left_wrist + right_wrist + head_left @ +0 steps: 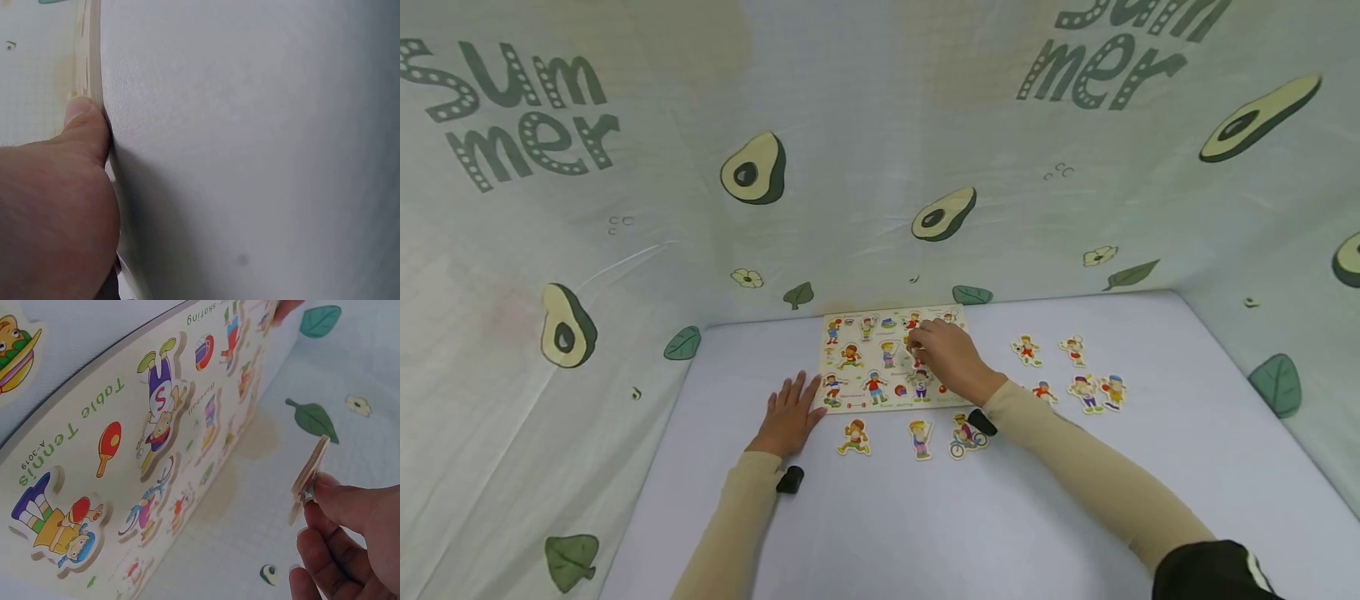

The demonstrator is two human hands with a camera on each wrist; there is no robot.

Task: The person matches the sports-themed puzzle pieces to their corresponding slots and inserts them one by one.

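A wooden sports puzzle board [868, 407] with printed figures and lettered labels lies near the back of the table. My right hand [951, 354] is over its right part. In the right wrist view, thumb and fingers pinch a thin wooden puzzle piece [310, 469], seen nearly edge-on, its picture mostly hidden. My left hand [786, 417] rests palm down with spread fingers at the board's left edge. Its thumb [87, 125] touches the board's edge in the left wrist view. The right wrist view shows a table tennis figure [69, 534] among the board's recesses.
In front of the board lie a runner piece [854, 437], a purple-clad figure piece [920, 439] and a cyclist piece [967, 436]. Several more pieces, including a footballer [1026, 350], are scattered to the right. A cloth backdrop [850, 250] with avocados and leaves rises behind the table.
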